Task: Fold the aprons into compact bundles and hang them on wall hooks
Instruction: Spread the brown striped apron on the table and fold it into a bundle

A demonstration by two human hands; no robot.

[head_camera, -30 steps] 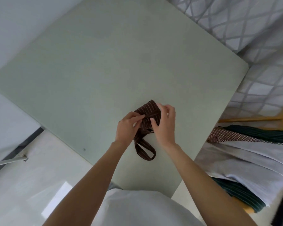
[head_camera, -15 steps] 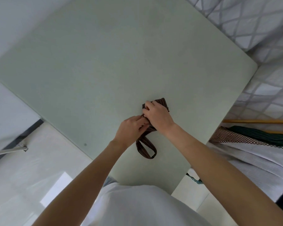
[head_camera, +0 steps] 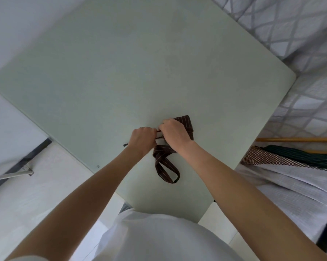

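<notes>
Left hand (head_camera: 142, 138) pulled tie leftward, apron bundle (head_camera: 185, 123) half hidden

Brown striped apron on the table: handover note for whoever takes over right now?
Left hand: fist closed on the thin tie strings, drawn taut toward the bundle.
Right hand: curled over the brown striped apron, pinning it on the table.
Done: apron folded into a small bundle; strap loop lies free toward the person.
Left: finish securing the strings, hang the bundle on a hook (none in view). More fabric is piled to the right, likely next.
</notes>
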